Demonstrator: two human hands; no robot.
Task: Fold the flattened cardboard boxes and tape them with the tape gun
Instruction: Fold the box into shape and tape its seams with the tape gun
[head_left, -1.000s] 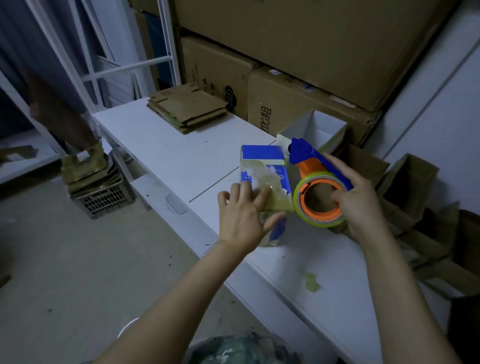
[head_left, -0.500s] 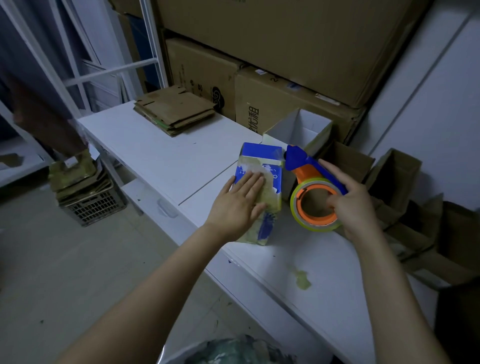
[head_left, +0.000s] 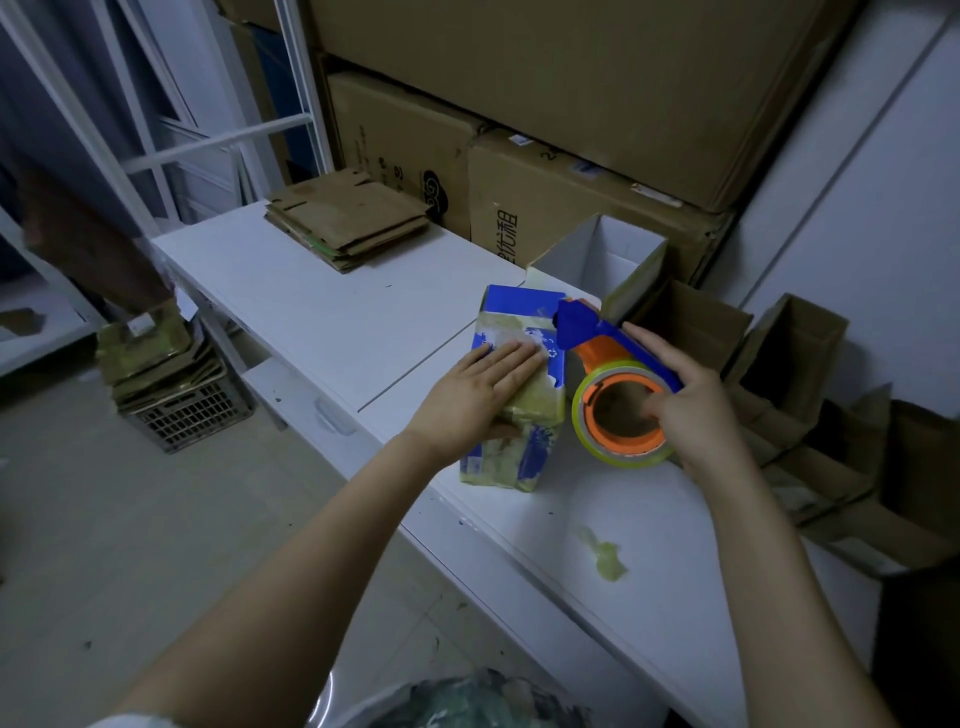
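Two hands we log: left hand (head_left: 483, 392), fingers straight, pressed flat on the blue box (head_left: 519, 304) on the table (head_left: 322, 312), likely steadying it; right hand (head_left: 691, 410), curled round the tape gun (head_left: 605, 351) just right of the box, nose at its top, seemingly ready to tape.

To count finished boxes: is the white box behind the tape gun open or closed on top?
Open. The white box shows its inner walls from above; no flap covers it.

Left hand (head_left: 483, 395) and right hand (head_left: 691, 410) bare, forearms uncovered; pale sleeve edge (head_left: 124, 721) at lower left of frame.
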